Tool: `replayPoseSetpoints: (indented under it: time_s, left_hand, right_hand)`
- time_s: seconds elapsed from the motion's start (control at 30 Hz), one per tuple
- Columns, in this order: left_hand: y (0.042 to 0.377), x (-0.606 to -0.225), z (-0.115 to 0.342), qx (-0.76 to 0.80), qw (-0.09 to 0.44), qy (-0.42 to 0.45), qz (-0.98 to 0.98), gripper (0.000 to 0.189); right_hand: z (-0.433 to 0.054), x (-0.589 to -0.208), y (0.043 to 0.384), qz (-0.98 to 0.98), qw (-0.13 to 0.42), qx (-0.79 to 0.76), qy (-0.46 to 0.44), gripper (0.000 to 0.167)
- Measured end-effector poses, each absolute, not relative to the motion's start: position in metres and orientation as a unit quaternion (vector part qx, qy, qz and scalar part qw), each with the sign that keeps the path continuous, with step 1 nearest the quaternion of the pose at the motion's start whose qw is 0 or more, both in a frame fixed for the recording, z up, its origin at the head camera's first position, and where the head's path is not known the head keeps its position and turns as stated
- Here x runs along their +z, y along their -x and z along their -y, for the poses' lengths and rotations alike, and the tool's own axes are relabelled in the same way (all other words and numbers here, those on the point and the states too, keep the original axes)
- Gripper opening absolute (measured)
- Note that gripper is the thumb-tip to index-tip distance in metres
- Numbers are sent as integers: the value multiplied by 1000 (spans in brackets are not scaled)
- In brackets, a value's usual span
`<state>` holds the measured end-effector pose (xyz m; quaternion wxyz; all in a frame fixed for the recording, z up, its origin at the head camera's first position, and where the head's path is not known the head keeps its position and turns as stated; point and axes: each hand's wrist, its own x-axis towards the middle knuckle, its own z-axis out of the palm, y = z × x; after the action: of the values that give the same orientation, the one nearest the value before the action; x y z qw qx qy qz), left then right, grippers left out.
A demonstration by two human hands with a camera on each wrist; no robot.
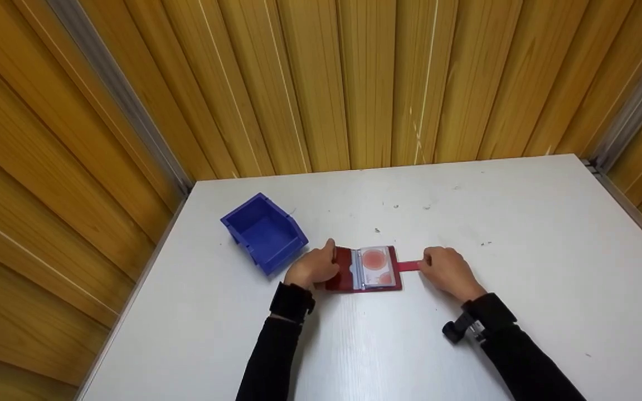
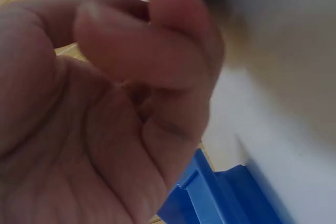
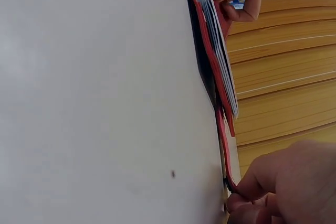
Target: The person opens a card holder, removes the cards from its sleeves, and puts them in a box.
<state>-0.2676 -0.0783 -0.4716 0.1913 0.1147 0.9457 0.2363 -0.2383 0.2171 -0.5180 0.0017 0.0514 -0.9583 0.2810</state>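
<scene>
Locate the red card holder (image 1: 345, 260) on the desk (image 1: 388, 345), between your two grips. It lies open, its left cover beside your left grip (image 1: 313, 266) and its clear sleeves (image 1: 390, 259) farther toward your right grip (image 1: 451, 273).

Grip state: your left grip pinches the left cover at its outer edge. Your right grip pinches the free end of the red strap (image 1: 409, 266), which runs from the holder's right edge to your fingers.

Step in hand, as judged: handling the closure strap with the holder spread open. The next move appears to call for a steady left hold on the cover while your right grip guides the strap without tugging the holder across the desk.

Markings: the uppermost card (image 1: 375, 273), between the grips, shows a large red circle and a smaller one at a lower corner. Its fine print is too small to read. No brand is legible.

The blue bin (image 1: 268, 234) stands near your left grip, beyond it and to its left.
</scene>
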Motion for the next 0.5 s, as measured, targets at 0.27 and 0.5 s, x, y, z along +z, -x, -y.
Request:
replayPoseSetpoints:
  time_s: [0.27, 0.5]
  left_hand:
    - [267, -473, 74, 211, 199, -90, -953, 65]
    - [268, -476, 75, 225, 210, -83, -948, 58]
  right_hand:
    - [-223, -517, 240, 957, -5, 285, -52, 17]
    - [-223, -517, 241, 958, -19, 281, -53, 18]
